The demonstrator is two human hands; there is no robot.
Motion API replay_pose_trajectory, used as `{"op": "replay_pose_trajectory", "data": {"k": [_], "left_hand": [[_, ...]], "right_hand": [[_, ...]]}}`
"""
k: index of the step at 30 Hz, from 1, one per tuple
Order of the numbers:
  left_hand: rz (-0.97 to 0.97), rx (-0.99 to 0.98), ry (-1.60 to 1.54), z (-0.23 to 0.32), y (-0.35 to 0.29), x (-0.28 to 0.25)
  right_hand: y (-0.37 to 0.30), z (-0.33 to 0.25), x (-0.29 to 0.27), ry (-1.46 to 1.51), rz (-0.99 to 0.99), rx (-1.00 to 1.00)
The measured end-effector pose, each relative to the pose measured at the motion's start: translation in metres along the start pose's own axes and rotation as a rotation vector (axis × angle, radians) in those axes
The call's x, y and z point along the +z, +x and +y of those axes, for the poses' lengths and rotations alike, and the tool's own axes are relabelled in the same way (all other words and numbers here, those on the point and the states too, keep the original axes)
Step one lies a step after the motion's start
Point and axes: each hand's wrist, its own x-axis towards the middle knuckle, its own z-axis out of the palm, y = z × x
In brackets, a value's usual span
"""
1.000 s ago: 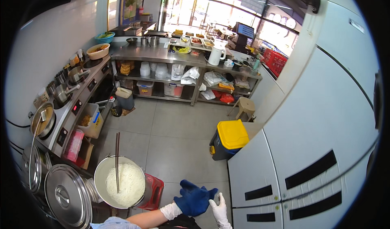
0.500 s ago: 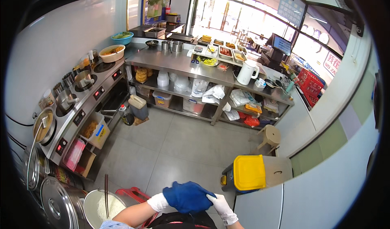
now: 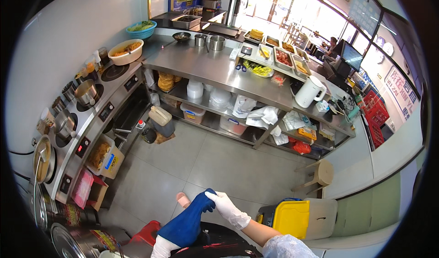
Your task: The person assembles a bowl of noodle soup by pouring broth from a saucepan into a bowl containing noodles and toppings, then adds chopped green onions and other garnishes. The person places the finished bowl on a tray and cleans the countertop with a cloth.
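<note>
A dark blue cloth (image 3: 184, 226) stretches between my hands in front of my body. My right hand (image 3: 225, 206), in a white glove, is closed on the upper end of the cloth, where it bunches into folds. Of my left hand (image 3: 165, 248) only the white-gloved wrist shows at the lower edge. The cloth covers its fingers, so their grip is hidden.
At left runs a counter of hobs with pots (image 3: 86, 92). A steel worktable (image 3: 206, 66) spans the far side, bearing food trays and a white kettle (image 3: 311, 92). A yellow-lidded bin (image 3: 291, 219) and a stool (image 3: 323, 173) stand at right. Lidded steel pots (image 3: 66, 239) are lower left.
My right hand has moved up and left, drawing the cloth's end upward. My left hand has dropped lower. The view has shifted, and a pink shoe now shows beyond the cloth.
</note>
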Motion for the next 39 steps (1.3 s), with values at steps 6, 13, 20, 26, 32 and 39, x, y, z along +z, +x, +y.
{"op": "replay_pose_trajectory", "data": {"k": [6,13,20,26,32,39], "left_hand": [[-0.033,0.043,-0.282,0.108,0.047,0.0],[0.306,0.391,-0.495,0.206,0.024,-0.047],[1.137,0.681,1.007,0.271,0.042,-0.04],[1.172,0.551,1.085,0.386,0.06,-0.033],[1.769,1.03,1.016,0.571,0.086,-0.051],[1.586,0.786,1.32,0.568,0.139,-0.077]], "right_hand": [[0.099,-0.055,0.043,0.24,0.088,0.206],[0.222,-0.084,0.045,-0.319,-0.04,-0.062],[0.366,-0.131,0.071,-0.484,-0.154,-0.017],[0.502,-0.221,0.155,-0.464,-0.426,0.007],[0.674,-0.287,0.304,-0.195,-0.793,-0.127],[0.749,-0.244,0.344,-1.245,-0.644,-0.561]]}}
